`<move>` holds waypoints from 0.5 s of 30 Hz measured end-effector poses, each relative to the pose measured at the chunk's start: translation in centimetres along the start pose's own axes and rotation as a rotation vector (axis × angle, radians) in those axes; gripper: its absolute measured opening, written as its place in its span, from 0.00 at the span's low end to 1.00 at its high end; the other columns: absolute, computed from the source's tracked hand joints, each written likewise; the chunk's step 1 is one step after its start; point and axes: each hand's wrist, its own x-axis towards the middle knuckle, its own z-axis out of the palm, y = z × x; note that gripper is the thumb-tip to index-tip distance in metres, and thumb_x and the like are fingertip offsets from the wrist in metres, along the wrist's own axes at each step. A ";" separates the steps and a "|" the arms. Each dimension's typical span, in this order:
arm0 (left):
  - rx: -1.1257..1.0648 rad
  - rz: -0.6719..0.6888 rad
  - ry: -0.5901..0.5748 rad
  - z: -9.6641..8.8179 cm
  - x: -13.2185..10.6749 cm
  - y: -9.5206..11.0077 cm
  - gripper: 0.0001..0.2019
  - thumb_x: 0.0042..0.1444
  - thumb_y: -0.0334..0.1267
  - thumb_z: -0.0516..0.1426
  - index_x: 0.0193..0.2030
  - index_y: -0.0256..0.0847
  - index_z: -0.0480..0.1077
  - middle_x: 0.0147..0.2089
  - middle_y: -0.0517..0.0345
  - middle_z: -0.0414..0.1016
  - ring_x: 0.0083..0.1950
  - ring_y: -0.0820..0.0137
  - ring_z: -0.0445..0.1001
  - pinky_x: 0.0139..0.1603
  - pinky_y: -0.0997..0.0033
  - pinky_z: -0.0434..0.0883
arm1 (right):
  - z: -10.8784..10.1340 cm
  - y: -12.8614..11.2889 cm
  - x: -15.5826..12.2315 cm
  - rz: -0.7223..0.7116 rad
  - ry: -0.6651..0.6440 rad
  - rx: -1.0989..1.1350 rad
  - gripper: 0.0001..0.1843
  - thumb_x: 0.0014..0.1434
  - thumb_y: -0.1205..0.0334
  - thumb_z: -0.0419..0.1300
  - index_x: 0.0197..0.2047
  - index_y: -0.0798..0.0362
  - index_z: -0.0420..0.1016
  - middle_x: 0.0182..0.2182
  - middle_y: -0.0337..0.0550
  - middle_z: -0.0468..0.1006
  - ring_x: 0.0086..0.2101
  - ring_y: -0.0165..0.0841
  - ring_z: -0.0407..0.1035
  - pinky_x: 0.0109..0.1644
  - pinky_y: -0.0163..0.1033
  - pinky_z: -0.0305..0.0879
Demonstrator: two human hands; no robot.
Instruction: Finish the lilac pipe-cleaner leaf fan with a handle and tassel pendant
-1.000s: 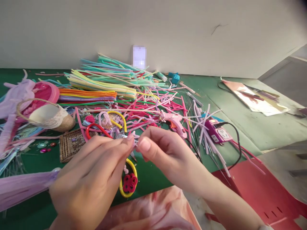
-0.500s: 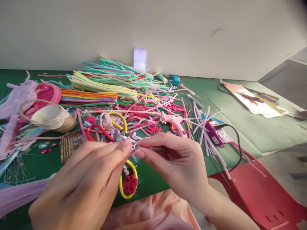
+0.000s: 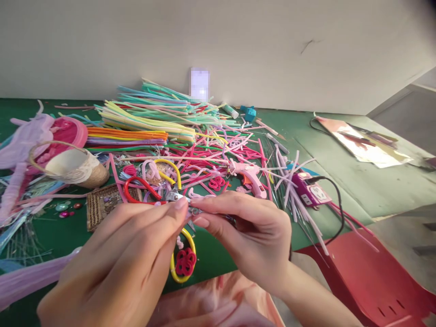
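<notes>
pipe cleaners [image 3: 190, 141] crowd centre, green table [image 3: 357, 181] open right

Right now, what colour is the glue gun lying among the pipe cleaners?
Pink. The glue gun shows best in the head view, just beyond the right hand.

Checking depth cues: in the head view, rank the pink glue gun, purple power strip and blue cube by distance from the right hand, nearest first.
From the right hand:
1. Pink glue gun, just beyond the fingers.
2. Purple power strip, farther out to the right.
3. Blue cube, far back by the wall.
</notes>
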 end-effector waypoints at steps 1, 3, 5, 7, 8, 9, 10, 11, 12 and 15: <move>-0.001 -0.004 0.002 0.0 0.0 0.0 0.19 0.54 0.20 0.62 0.51 0.41 0.74 0.41 0.60 0.79 0.46 0.73 0.74 0.54 0.68 0.72 | 0.1 0.0 0.0 0.000 0.002 0.011 0.13 0.55 0.74 0.68 0.42 0.51 0.83 0.35 0.40 0.86 0.33 0.31 0.79 0.35 0.34 0.76; -0.011 -0.010 0.006 0.0 -0.1 0.0 0.21 0.53 0.19 0.62 0.51 0.41 0.74 0.42 0.61 0.78 0.46 0.72 0.74 0.54 0.67 0.72 | 0.2 0.1 0.0 0.003 0.007 0.036 0.12 0.55 0.75 0.68 0.41 0.52 0.83 0.35 0.41 0.86 0.33 0.31 0.79 0.37 0.33 0.77; -0.026 -0.003 0.003 0.0 0.0 0.1 0.21 0.53 0.17 0.61 0.52 0.40 0.73 0.42 0.60 0.78 0.46 0.73 0.74 0.53 0.68 0.72 | 0.2 0.0 0.0 0.012 0.012 0.063 0.11 0.55 0.75 0.68 0.41 0.53 0.83 0.36 0.41 0.86 0.34 0.31 0.79 0.38 0.33 0.77; -0.039 0.010 -0.006 0.0 0.0 0.1 0.22 0.53 0.16 0.61 0.52 0.39 0.73 0.43 0.60 0.78 0.46 0.73 0.74 0.52 0.69 0.71 | 0.3 -0.1 0.0 0.033 0.015 0.090 0.11 0.55 0.75 0.68 0.40 0.53 0.83 0.36 0.42 0.86 0.33 0.30 0.79 0.38 0.32 0.77; -0.045 0.011 -0.010 0.0 0.1 0.1 0.22 0.53 0.16 0.60 0.53 0.39 0.73 0.44 0.60 0.78 0.47 0.73 0.74 0.52 0.70 0.71 | 0.4 -0.1 0.0 0.055 0.017 0.107 0.11 0.55 0.75 0.68 0.40 0.53 0.83 0.35 0.41 0.86 0.33 0.30 0.79 0.37 0.32 0.77; -0.050 0.013 -0.017 -0.1 0.1 0.2 0.23 0.54 0.16 0.60 0.53 0.39 0.73 0.44 0.60 0.78 0.47 0.73 0.74 0.52 0.70 0.71 | 0.4 -0.2 0.0 0.089 0.020 0.128 0.10 0.55 0.74 0.68 0.40 0.52 0.83 0.35 0.41 0.86 0.33 0.30 0.79 0.36 0.32 0.77; -0.049 0.010 -0.018 -0.1 0.1 0.2 0.23 0.54 0.16 0.60 0.54 0.39 0.73 0.44 0.60 0.78 0.47 0.73 0.74 0.52 0.70 0.71 | 0.4 -0.3 0.0 0.132 0.026 0.157 0.10 0.55 0.73 0.68 0.39 0.51 0.84 0.34 0.40 0.86 0.32 0.30 0.79 0.35 0.32 0.77; -0.044 0.003 -0.015 -0.1 0.0 0.2 0.23 0.54 0.17 0.60 0.54 0.40 0.73 0.44 0.61 0.78 0.47 0.73 0.74 0.52 0.70 0.72 | 0.5 -0.3 0.0 0.180 0.033 0.192 0.09 0.55 0.72 0.68 0.39 0.50 0.84 0.33 0.39 0.86 0.31 0.29 0.79 0.34 0.31 0.76; -0.036 -0.005 -0.007 0.0 0.0 0.3 0.22 0.54 0.17 0.61 0.53 0.40 0.73 0.43 0.61 0.79 0.46 0.73 0.75 0.52 0.71 0.72 | 0.5 -0.4 -0.1 0.226 0.035 0.229 0.09 0.56 0.71 0.69 0.39 0.49 0.84 0.33 0.38 0.85 0.31 0.29 0.78 0.34 0.31 0.76; -0.010 -0.033 0.024 0.1 0.0 0.4 0.21 0.54 0.19 0.62 0.52 0.42 0.74 0.42 0.63 0.79 0.44 0.74 0.75 0.51 0.71 0.73 | 0.7 -0.5 -0.2 0.289 0.015 0.282 0.08 0.59 0.67 0.67 0.42 0.47 0.83 0.35 0.36 0.85 0.33 0.27 0.78 0.37 0.30 0.76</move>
